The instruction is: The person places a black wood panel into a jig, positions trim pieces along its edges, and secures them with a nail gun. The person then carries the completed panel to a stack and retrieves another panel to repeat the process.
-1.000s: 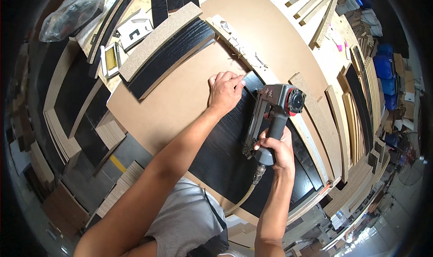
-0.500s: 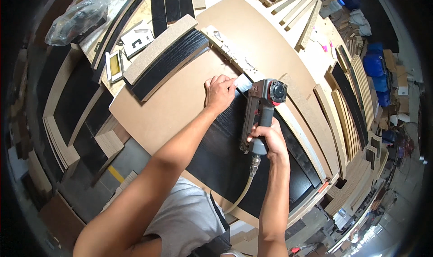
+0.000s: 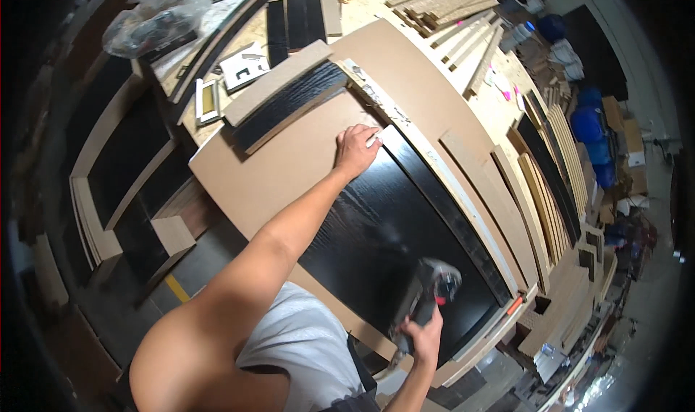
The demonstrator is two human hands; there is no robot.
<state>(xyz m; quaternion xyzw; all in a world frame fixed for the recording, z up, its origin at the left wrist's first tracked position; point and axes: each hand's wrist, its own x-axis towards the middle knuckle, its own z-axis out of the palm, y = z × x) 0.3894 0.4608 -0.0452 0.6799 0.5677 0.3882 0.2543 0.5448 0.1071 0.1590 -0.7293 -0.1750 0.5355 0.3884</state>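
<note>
A black wood-grain panel (image 3: 384, 231) lies on a larger brown board (image 3: 282, 151). My left hand (image 3: 356, 151) is closed at the panel's far left corner, its thumb and fingers gripping the edge there. Along the panel's right side runs a narrow black strip (image 3: 441, 206), beside a pale wooden rail (image 3: 452, 188). My right hand (image 3: 426, 332) is wrapped round the handle of an air nail gun (image 3: 423, 289), held over the near part of the panel. The nail gun is blurred by motion, and its hose fitting (image 3: 398, 355) points toward my body.
A curved black-and-tan piece (image 3: 286, 104) stands at the board's far left. Stacked curved panels (image 3: 101, 245) sit at the left. Loose wood strips (image 3: 463, 43) and curved slats (image 3: 554, 209) lie to the far side and right. An orange-handled tool (image 3: 515, 305) rests by the panel's near right corner.
My right hand has drawn the nail gun back toward my body, away from the panel's far corner. My left hand stays at that corner. The head view has shifted slightly.
</note>
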